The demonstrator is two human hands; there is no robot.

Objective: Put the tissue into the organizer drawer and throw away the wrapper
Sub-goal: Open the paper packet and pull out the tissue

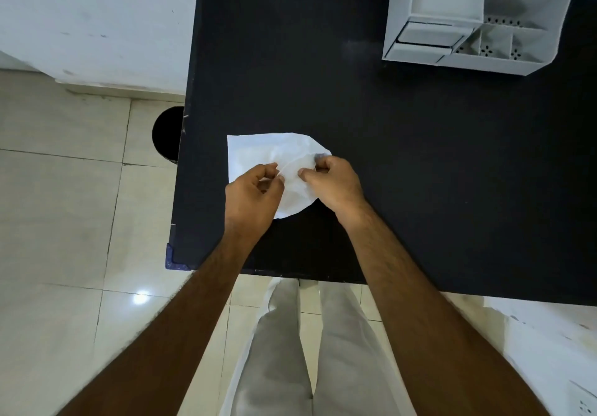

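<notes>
A white tissue lies spread on the black table near its left edge. My left hand pinches the tissue's near part between thumb and fingers. My right hand pinches it close by on the right, with a fold raised between both hands. I cannot tell a wrapper apart from the tissue. The white organizer stands at the table's far right, its small drawer at the lower left of its front; whether the drawer is open is unclear.
A black round bin stands on the tiled floor just left of the table, partly hidden by the table edge. A white wall lies beyond it. My legs in light trousers are below the table's near edge.
</notes>
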